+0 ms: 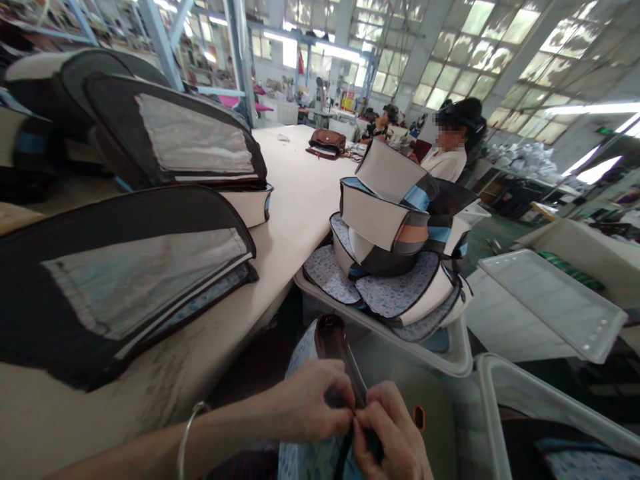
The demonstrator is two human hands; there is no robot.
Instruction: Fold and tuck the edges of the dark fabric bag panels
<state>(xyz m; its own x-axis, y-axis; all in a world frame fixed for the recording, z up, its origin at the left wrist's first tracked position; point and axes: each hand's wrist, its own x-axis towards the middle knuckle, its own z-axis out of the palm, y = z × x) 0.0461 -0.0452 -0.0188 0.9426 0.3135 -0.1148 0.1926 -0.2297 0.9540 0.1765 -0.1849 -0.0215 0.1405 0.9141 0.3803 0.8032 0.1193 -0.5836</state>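
Note:
In front of me is a sewn fabric bag piece (301,353) with a pale blue patterned lining and dark brown edging. My left hand (315,400) wears a bangle at its wrist and pinches the dark edge. Close against it, my right hand (393,430) pinches the same edge from the right, so the fingertips of both hands nearly meet. Whatever lies exactly between the fingertips is too small to make out. The lower part of the piece runs out of view beneath my hands.
To the left, dark bag panels with clear windows (150,280) rest on a long white table (287,167). Sewn bag pieces (375,213) are heaped in a plastic bin (457,347) ahead. Another bin (487,373) stands at right, near a translucent lid (555,293). A person (450,157) sits beyond.

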